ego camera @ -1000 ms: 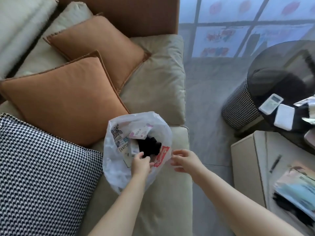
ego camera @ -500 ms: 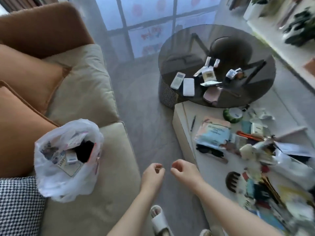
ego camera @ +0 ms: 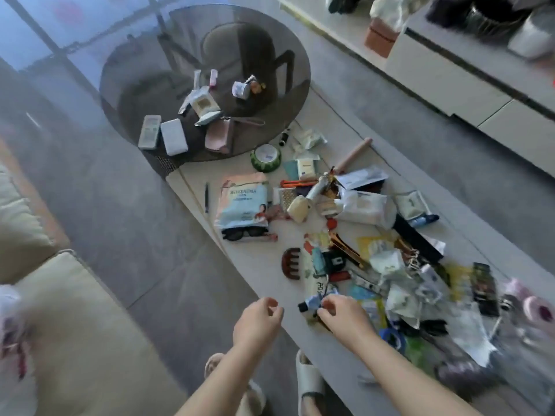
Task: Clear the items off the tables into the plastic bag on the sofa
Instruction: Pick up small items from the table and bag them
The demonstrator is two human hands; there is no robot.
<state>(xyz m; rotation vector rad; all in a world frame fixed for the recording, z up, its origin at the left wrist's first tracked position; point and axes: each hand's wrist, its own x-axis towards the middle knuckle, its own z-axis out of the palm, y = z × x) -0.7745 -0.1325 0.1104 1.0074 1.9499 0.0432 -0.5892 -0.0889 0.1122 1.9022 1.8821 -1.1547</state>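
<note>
Over the near edge of the long cream desk (ego camera: 252, 244), the right hand (ego camera: 345, 316) now has its fingers curled down at a small dark-capped tube with a pale blue body (ego camera: 309, 304). It looks like a pinch just starting, though I can't tell if it's actually got hold yet. The left hand (ego camera: 258, 321) hangs just beside it over the desk edge, loosely curled, nothing in it. A second ago both hands were at the white plastic bag (ego camera: 9, 319) on the beige sofa (ego camera: 84, 325), dropping stuff in. Since then the view has swung round to the desk, and the bag is only a blurry sliver at the far left. So one load's done and the next pick is on. Loads left though: a brown claw hair clip (ego camera: 291, 263), a pastel printed pouch (ego camera: 244, 202), and more on the round smoked-glass desk (ego camera: 270, 121) behind.
</note>
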